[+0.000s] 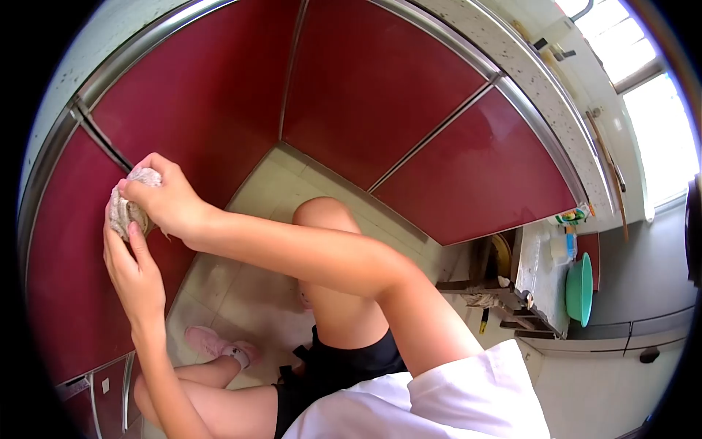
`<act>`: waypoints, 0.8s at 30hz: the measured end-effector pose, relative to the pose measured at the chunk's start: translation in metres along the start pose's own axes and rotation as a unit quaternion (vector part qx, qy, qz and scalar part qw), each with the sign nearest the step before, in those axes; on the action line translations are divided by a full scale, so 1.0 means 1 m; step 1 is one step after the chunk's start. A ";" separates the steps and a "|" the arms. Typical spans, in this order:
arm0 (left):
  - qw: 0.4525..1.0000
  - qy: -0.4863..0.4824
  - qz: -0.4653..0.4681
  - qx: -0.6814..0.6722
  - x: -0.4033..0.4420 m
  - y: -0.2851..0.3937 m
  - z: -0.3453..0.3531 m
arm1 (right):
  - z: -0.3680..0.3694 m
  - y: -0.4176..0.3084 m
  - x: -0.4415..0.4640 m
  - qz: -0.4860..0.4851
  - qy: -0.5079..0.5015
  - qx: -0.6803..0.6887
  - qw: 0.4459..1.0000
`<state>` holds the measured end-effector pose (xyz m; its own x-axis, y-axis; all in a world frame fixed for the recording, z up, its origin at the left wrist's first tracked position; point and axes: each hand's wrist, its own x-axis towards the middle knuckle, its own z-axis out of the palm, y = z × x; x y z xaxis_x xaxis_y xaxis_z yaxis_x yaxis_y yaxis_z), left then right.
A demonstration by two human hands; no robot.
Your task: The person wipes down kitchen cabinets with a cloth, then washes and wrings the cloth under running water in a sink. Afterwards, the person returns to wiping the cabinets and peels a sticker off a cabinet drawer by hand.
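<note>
Before red cabinet door (194, 91) — bunched cloth (124, 211), between both hands.
Judged light, soft and limp, with little slip and no real risk of breakage; grasp around the whole wad first, then at the gathered folds, then at the lower edge. Clasped from above in the bent fingers of the right hand (172, 203), cupped from below in those of the left hand (139, 282); cannot tell whether touching the door. Compact and crumpled overall, off-white to beige — rough-surfaced, faintly mottled, finely creased.

White short-sleeved top (468, 399), black shorts (351, 360), pink shoes (208, 342), pale socks (240, 356).
</note>
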<state>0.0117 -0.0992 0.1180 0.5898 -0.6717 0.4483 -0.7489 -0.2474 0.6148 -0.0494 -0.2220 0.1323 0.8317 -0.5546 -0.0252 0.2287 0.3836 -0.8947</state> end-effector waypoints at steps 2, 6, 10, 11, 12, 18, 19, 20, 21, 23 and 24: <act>1.000 0.010 0.011 -0.024 0.000 -0.002 0.000 | 0.001 0.001 0.000 -0.051 0.006 -0.026 0.998; 0.998 0.002 -0.002 -0.061 0.003 -0.013 0.001 | 0.000 0.010 0.011 -0.156 0.032 -0.038 0.987; 0.994 -0.027 -0.003 -0.103 0.003 -0.019 0.002 | -0.006 0.003 0.001 -0.168 0.038 -0.097 0.980; 0.994 -0.031 0.004 -0.106 0.005 -0.024 0.004 | -0.008 0.000 -0.002 -0.174 0.045 -0.098 0.979; 0.990 -0.031 -0.019 -0.133 0.006 -0.027 0.006 | -0.009 -0.002 -0.004 -0.160 0.044 -0.109 0.980; 0.975 -0.055 -0.023 -0.216 0.015 -0.028 0.011 | -0.013 -0.003 -0.009 -0.166 0.054 -0.141 0.974; 0.964 -0.070 -0.043 -0.253 0.016 -0.031 0.013 | -0.016 0.000 -0.008 -0.166 0.057 -0.182 0.968; 0.965 -0.075 -0.045 -0.247 0.016 -0.039 0.018 | -0.019 0.006 -0.007 -0.164 0.060 -0.174 0.969; 0.957 -0.079 -0.053 -0.274 0.016 -0.049 0.022 | -0.021 0.012 -0.005 -0.179 0.073 -0.226 0.955; 0.969 -0.046 -0.038 -0.241 0.011 -0.025 0.021 | -0.024 0.014 -0.004 -0.181 0.067 -0.282 0.940; 0.984 -0.031 0.000 -0.178 0.008 -0.012 0.016 | -0.024 0.011 -0.005 -0.180 0.064 -0.279 0.941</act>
<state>0.0204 -0.1124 0.1039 0.5619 -0.7154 0.4152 -0.5893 0.0060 0.8079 -0.0638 -0.2329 0.1120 0.6750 -0.6724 0.3037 0.1536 -0.2745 -0.9492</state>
